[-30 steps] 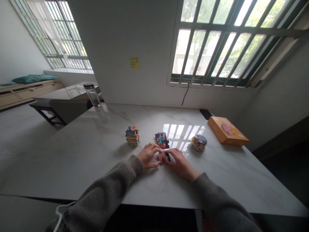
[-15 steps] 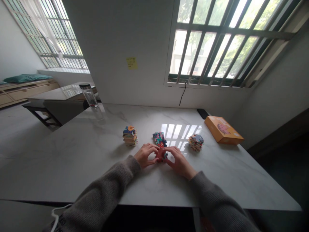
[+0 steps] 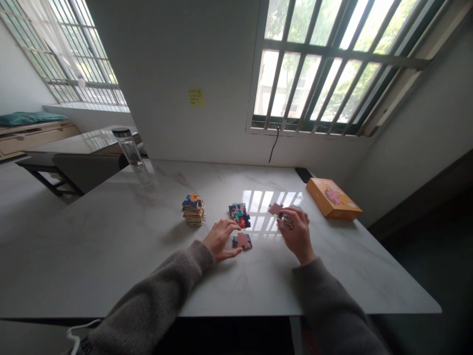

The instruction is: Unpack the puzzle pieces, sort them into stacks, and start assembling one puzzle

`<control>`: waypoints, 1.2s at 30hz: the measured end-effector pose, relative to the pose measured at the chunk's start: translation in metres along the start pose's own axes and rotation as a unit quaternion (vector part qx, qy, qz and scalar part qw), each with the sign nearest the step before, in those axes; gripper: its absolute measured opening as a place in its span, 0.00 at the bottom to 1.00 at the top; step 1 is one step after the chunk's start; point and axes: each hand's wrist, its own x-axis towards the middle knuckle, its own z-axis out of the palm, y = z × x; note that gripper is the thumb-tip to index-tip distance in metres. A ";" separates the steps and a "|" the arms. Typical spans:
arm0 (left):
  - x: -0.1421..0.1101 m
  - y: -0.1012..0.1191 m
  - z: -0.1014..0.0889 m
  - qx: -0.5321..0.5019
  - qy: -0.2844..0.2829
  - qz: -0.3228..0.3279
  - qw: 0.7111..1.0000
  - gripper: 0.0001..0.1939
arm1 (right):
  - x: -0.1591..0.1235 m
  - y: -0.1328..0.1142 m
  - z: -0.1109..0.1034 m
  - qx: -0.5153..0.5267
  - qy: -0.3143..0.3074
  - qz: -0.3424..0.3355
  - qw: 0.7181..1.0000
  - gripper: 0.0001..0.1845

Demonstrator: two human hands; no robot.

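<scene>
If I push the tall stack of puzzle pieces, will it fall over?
The stack of puzzle pieces would probably tip or slide apart, since its uneven pieces look loosely piled, not joined. They look like thin, stiff card, so probably light and not bendy. On the smooth marble table, they might slide easily.

The tabletop (image 3: 111, 261) is showing white marble with faint grey veins. The box (image 3: 332, 199) is glowing orange around a pink picture, while the puzzle pieces (image 3: 239, 215) are showing blue, red and teal patches.

Orange box (image 3: 332, 199) and flat black device (image 3: 303, 174) placed at far right of marble table (image 3: 111, 236); glass bottle (image 3: 129, 153) stood at far left; yellow sticky note (image 3: 196, 97) stuck on wall.
</scene>
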 end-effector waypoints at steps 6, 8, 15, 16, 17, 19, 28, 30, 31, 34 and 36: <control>0.000 -0.001 0.005 0.020 -0.070 -0.019 0.997 0.28 | 0.007 0.055 -0.017 -0.094 0.048 0.099 0.989 0.13; 0.000 0.000 0.004 0.021 -0.080 -0.024 0.996 0.26 | 0.005 0.061 -0.016 -0.103 0.035 0.114 0.987 0.13; 0.000 0.000 0.003 0.028 -0.100 -0.035 0.994 0.25 | 0.003 0.066 -0.012 -0.097 0.009 0.153 0.983 0.14; -0.001 0.000 0.003 0.028 -0.098 -0.035 0.994 0.24 | 0.003 0.067 -0.011 -0.094 0.006 0.158 0.983 0.14; -0.001 0.000 0.003 0.028 -0.097 -0.034 0.994 0.23 | 0.003 0.067 -0.011 -0.093 0.003 0.163 0.982 0.14; -0.001 -0.002 0.004 0.028 -0.093 -0.029 0.995 0.22 | 0.003 0.068 -0.011 -0.092 -0.003 0.167 0.982 0.14; -0.003 -0.006 0.002 -0.020 -0.041 -0.008 0.999 0.19 | 0.000 0.036 -0.008 -0.085 0.079 0.061 0.991 0.10; -0.003 -0.007 0.000 -0.029 -0.025 0.003 0.999 0.20 | -0.007 0.010 0.000 -0.032 0.027 -0.003 0.999 0.08; -0.003 -0.008 0.000 -0.031 -0.016 0.009 0.999 0.20 | -0.011 -0.005 0.006 0.005 -0.035 -0.044 0.998 0.10; -0.003 -0.008 -0.003 -0.037 0.013 0.023 0.999 0.19 | -0.021 -0.041 0.019 0.100 -0.198 -0.117 0.968 0.21; -0.003 -0.007 -0.005 -0.041 0.029 0.028 0.998 0.18 | -0.024 -0.053 0.025 0.132 -0.242 -0.130 0.953 0.23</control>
